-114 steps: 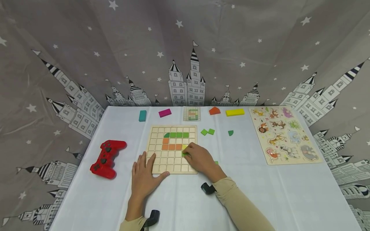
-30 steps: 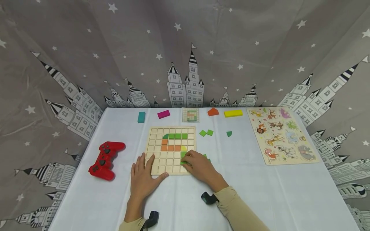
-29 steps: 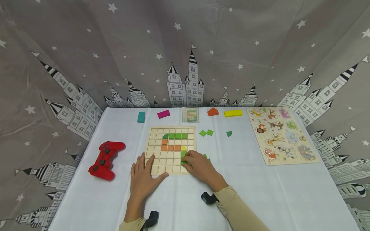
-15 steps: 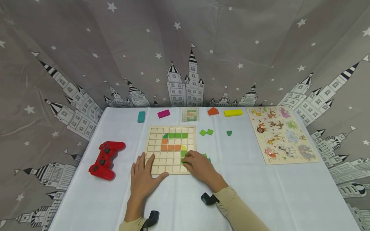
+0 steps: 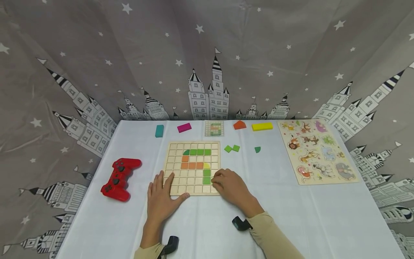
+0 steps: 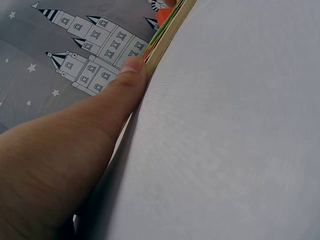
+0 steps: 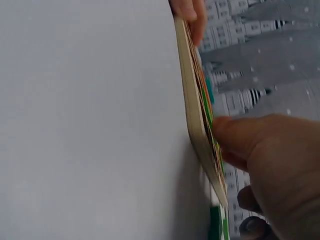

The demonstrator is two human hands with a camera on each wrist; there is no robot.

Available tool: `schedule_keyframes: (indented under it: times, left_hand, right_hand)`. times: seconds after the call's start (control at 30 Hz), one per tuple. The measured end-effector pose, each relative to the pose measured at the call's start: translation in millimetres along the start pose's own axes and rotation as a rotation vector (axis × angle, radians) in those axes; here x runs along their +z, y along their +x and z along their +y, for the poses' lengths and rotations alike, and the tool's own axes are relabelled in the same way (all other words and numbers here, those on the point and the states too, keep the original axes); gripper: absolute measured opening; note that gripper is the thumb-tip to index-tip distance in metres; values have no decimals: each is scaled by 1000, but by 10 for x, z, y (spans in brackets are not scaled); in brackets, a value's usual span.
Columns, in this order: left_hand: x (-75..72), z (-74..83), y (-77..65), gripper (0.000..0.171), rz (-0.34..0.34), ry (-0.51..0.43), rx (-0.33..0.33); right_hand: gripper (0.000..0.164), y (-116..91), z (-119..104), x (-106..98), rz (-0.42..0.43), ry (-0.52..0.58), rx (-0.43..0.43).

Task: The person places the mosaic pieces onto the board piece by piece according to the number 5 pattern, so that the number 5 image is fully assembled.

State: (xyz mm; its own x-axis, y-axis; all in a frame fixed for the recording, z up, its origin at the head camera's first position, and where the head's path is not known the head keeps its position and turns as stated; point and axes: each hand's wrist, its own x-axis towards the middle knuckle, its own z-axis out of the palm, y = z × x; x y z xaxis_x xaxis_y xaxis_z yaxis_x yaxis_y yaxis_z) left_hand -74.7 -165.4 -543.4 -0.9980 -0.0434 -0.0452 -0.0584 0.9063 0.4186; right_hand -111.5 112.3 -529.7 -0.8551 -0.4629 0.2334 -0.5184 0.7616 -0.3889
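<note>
A wooden grid board [image 5: 181, 181] lies on the white table, holding green, orange and yellow tiles in its cells. My left hand [image 5: 161, 196] rests with spread fingers at the board's lower left corner; its thumb [image 6: 127, 82] lies against the board's edge in the left wrist view. My right hand [image 5: 233, 187] is over the board's right side, fingers loosely bent, beside two green square tiles [image 5: 206, 176] stacked in one column. Nothing shows between its fingertips. In the right wrist view its thumb [image 7: 240, 132] is close to the tiles along the board's edge.
Beyond the board lie a pattern card [image 5: 214, 128], teal block [image 5: 159, 131], magenta block [image 5: 184, 127], orange block [image 5: 239, 125] and yellow block [image 5: 262, 126]. Loose green tiles [image 5: 232, 148] and a quarter-round [image 5: 257, 149] lie right. A red game controller [image 5: 119, 180] and animal puzzle [image 5: 318, 153] flank them.
A second green square tile now lies in the cell below the first, let go by the right hand, which has shifted slightly right. The left hand has stayed put.
</note>
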Motion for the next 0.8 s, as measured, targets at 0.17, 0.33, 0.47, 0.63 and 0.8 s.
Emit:
schedule_keyframes:
  times: [0.17,0.33,0.47,0.63,0.8]
  left_hand:
    - [14,-3,3,102,28,-12,11]
    - [39,-12,-1,101,46,-15,23]
    - [55,-21,1,102,32,-6,19]
    - [59,-25,12,104,6,10,7]
    - [54,-33,12,103,19,13,10]
  right_hand:
    - [17,-85,223,-133,-13,72,213]
    - [14,-99,392,-213,-45,119,350]
    - [11,-72,446,-234,-36,137,382]
    - [12,-43,506,-233,-1,110,426]
    - [14,-50,584,-251,49,117,501]
